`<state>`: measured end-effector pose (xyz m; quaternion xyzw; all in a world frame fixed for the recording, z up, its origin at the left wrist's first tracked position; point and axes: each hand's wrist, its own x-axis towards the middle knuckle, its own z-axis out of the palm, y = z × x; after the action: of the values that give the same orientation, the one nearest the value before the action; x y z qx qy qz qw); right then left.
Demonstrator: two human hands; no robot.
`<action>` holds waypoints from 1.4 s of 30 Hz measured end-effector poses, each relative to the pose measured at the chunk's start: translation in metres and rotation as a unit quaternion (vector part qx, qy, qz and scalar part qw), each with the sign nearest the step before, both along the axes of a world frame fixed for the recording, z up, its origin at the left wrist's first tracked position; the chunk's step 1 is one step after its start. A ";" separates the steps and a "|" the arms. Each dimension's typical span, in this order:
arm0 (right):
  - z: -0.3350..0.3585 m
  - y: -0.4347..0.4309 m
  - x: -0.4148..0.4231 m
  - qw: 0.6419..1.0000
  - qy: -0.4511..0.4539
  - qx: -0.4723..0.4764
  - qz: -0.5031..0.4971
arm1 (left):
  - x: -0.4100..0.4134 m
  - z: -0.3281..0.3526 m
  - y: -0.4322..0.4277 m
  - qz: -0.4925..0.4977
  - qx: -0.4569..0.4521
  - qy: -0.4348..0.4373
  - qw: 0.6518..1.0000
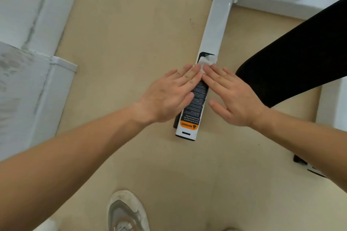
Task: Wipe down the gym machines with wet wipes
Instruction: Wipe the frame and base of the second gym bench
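Left hand (169,97) and right hand (234,97) lie flat, straight fingertips pressing the crumpled wet wipe (206,62) onto the white frame bar (216,30) above its warning label (189,124), gripping nothing; wiping looks midway here, with the upper bar and neighbouring frames probably left

- Bar (216,24) lies on floor (131,24), btwn left hand (169,95) & right hand (232,97); its near end is just past the wrists, toward the body.
- Wipe (205,62) on bar, under fingertips of both hands, sticking out beyond them.
- Label (197,99) on bar btwn the palms, partly under left hand.
- Frame (272,0) meets bar well beyond right hand.
- Shoe (127,212) on floor, well behind left hand.
- Wall base (47,90) far left of left hand.
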<state>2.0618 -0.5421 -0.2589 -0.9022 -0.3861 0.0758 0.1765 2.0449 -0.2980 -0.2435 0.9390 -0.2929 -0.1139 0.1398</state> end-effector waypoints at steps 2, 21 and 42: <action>-0.004 -0.002 -0.029 0.999 0.001 0.014 0.032 | -0.038 -0.003 0.007 -0.010 -0.015 -0.004 1.000; -0.008 0.011 -0.035 0.990 -0.090 0.039 0.106 | -0.094 -0.009 0.011 0.061 -0.039 0.027 0.997; -0.005 0.019 0.023 0.990 -0.066 0.006 -0.121 | -0.001 0.009 -0.056 0.293 -0.239 0.132 0.916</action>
<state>2.0851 -0.5236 -0.2634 -0.9442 -0.2858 -0.0081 0.1635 2.0439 -0.3542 -0.2348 0.8975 -0.0021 -0.1176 0.4250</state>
